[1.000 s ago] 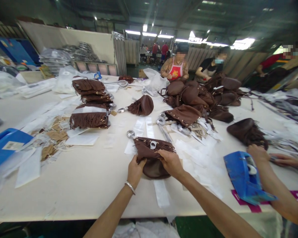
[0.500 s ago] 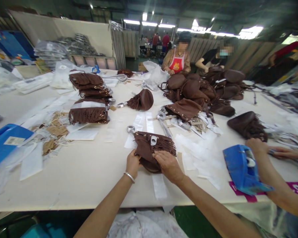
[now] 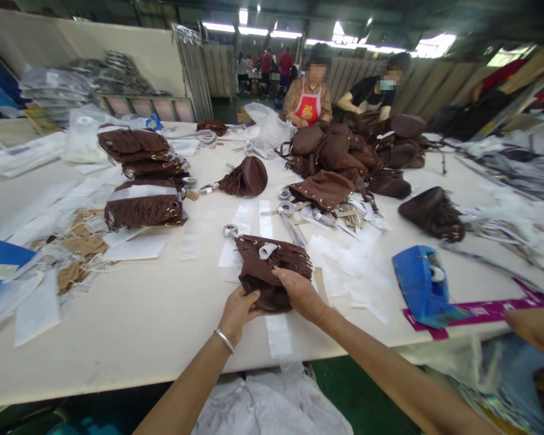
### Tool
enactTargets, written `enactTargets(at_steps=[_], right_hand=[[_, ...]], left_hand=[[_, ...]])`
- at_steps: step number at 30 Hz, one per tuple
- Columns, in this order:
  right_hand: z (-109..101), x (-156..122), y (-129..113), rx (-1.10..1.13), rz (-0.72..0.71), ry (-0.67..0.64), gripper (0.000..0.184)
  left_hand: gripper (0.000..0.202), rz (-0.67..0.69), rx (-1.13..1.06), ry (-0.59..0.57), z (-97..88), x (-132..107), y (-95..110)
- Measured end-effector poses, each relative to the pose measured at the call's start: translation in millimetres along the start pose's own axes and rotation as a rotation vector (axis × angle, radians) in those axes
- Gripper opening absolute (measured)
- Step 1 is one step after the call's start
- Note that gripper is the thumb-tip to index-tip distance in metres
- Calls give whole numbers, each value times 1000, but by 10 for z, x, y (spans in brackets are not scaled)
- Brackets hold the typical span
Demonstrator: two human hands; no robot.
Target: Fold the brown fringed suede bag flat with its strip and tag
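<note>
A brown fringed bag (image 3: 258, 266) lies on the table in front of me, small brass eyelets along its top edge. My left hand (image 3: 236, 311) grips its lower left corner, thumb on top and fingers underneath. On the right side, my right hand (image 3: 299, 293) holds the bag by its lower part, the fingers lying over the fringe. A curled white strip (image 3: 267, 250) rests on the bag's upper front. Beside its top left corner is a wrapped grey coil (image 3: 230, 231). White paper strips (image 3: 278, 335) lie under and around the bag.
A stack of fringed bags (image 3: 145, 205) stands at left, near brown tags (image 3: 84, 244). More bags (image 3: 340, 151) are heaped at the back right. A blue tape dispenser (image 3: 419, 284) sits at right, another blue dispenser (image 3: 2, 266) at left. Two co-workers stand across the table.
My left hand has slid lower along the bag's left side, and the white strip has tilted. The view has shifted right. At right, a neighbour's hands have drawn back from beside the dispenser.
</note>
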State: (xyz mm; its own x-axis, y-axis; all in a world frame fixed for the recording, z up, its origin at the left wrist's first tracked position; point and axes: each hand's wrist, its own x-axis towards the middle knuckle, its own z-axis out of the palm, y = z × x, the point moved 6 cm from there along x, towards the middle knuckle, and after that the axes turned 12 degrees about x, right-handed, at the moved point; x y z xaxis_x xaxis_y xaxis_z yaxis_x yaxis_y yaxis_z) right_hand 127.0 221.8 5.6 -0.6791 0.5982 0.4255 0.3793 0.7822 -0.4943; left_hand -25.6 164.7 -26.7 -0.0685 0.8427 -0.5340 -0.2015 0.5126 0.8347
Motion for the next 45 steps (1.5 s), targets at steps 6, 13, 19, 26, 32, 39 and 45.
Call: enactTargets(at_steps=[6,13,19,26,32,39,45], right_hand=[[-142,82,112,210,109,-35,58],[-532,66,371,300,495,-66,48],[-465,-285,351,235,727,-4,58],[-294,-427,377,260,661,151,37],[-236,-446,301,160,344,161,29],[-397,-234,43,64,302,75,60],[-356,-57,-187,123,154,113,50]], left_hand=[[48,-26,47,15,34,53,4],[26,19,40,135,76,123,27],[29,14,-11,171,92,66,38],[27,16,-49,208,77,120,6],[30,-8,-85,197,95,98,-98],[40,-28,-70,182,68,103,-215],[47,-42,-80,196,48,115,-208]])
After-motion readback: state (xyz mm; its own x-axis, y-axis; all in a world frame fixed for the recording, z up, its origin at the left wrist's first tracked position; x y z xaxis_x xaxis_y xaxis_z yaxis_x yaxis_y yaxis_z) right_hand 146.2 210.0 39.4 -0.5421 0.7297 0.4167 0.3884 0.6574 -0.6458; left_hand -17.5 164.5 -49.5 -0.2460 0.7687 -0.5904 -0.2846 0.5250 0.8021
